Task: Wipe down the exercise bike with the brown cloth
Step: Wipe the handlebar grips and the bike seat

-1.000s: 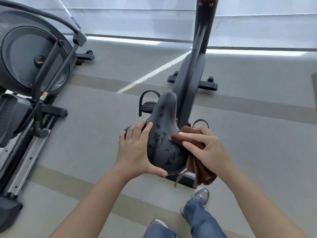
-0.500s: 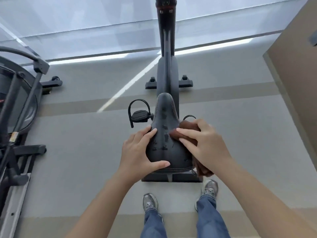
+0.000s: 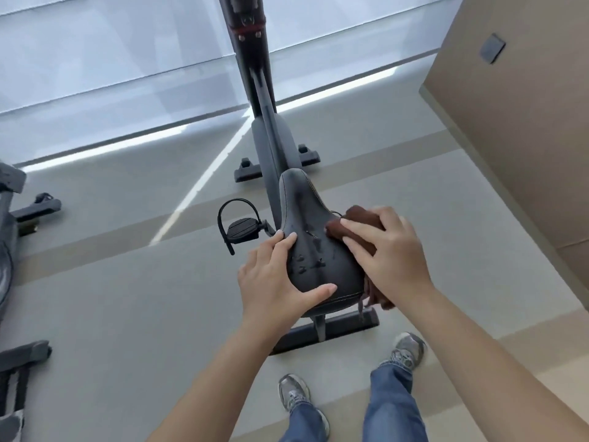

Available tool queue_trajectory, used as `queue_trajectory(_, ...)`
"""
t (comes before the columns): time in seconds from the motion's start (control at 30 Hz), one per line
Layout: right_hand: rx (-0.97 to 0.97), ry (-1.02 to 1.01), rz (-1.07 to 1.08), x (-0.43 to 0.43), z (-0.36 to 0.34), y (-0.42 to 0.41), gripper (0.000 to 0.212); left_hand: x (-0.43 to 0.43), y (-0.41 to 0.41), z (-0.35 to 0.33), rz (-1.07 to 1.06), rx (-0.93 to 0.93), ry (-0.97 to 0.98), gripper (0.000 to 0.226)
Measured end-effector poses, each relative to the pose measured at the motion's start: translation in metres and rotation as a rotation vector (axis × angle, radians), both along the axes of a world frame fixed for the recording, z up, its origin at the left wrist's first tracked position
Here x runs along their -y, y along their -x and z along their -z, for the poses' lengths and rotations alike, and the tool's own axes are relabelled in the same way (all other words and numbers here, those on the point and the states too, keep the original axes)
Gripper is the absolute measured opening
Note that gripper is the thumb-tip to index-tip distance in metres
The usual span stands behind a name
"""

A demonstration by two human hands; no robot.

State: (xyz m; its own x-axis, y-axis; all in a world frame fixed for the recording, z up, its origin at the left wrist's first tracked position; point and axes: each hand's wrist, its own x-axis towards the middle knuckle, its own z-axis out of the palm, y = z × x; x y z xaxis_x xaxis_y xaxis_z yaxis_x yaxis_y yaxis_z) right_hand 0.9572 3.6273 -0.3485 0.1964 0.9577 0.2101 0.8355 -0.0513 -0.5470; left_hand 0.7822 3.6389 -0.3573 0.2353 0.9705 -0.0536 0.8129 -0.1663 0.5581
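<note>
Two hands on the bike (image 3: 271, 148) saddle (image 3: 318, 250): L hand (image 3: 274, 275) flat on its left side, fingers straight, thumb at rear edge; R hand (image 3: 389, 250), fingers spread, presses cloth (image 3: 350, 221) to right side.

1. We see the exercise bike (image 3: 271, 148) standing upright on the floor (image 3: 127, 282), black, its dark saddle (image 3: 315, 250) marked with blotches.
2. We see the brown cloth (image 3: 353, 214) bunched against the saddle's right side, one end hanging past its rear edge.
</note>
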Motion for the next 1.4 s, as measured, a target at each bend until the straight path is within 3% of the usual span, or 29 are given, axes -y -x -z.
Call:
queue_trajectory(0.1, -0.062, 0.122, -0.043, -0.035, 0.003, -0.010, 0.026, -0.001, 0.000, 0.002, -0.009, 0.000, -0.019, 0.093)
queue_trajectory(0.3, -0.199, -0.204, 0.170, 0.059, 0.028, 0.010, 0.025, 0.000, -0.001, 0.003, -0.011, -0.046, -0.015, 0.092)
queue_trajectory(0.53, -0.316, -0.149, 0.210, -0.003, 0.029, -0.025, 0.026, -0.001, -0.003, 0.001, -0.043, -0.070, 0.002, 0.091)
queue_trajectory(0.6, -0.458, -0.176, 0.290, 0.012, 0.032, -0.008, 0.024, -0.001, -0.004, 0.000, -0.042, -0.078, 0.009, 0.091)
queue_trajectory(0.73, -0.473, -0.349, 0.425, 0.045, 0.040, 0.034, 0.024, 0.001, -0.005, -0.001, -0.045, -0.089, 0.004, 0.091)
queue_trajectory(0.87, -0.552, -0.247, 0.346, 0.017, 0.040, -0.013, 0.025, 0.002, -0.006, 0.000, -0.052, -0.085, -0.010, 0.090)
queue_trajectory(0.97, -0.486, -0.256, 0.417, 0.031, 0.038, 0.015, 0.021, 0.003, -0.007, 0.002, -0.068, -0.077, -0.012, 0.090)
queue_trajectory(1.07, -0.241, -0.293, 0.306, 0.054, 0.035, 0.041, 0.020, 0.003, -0.008, 0.001, -0.079, -0.063, -0.005, 0.090)
queue_trajectory(1.17, -0.102, -0.234, 0.095, 0.032, 0.028, 0.010, 0.020, 0.005, -0.008, 0.000, -0.080, -0.052, 0.015, 0.090)
queue_trajectory(1.3, -0.031, -0.043, -0.263, -0.030, 0.002, -0.006, 0.020, 0.006, -0.004, -0.001, -0.075, -0.023, 0.023, 0.095)
queue_trajectory(1.4, 0.022, 0.047, -0.401, -0.074, -0.006, 0.005, 0.024, 0.005, 0.004, -0.002, -0.017, -0.017, 0.050, 0.102)
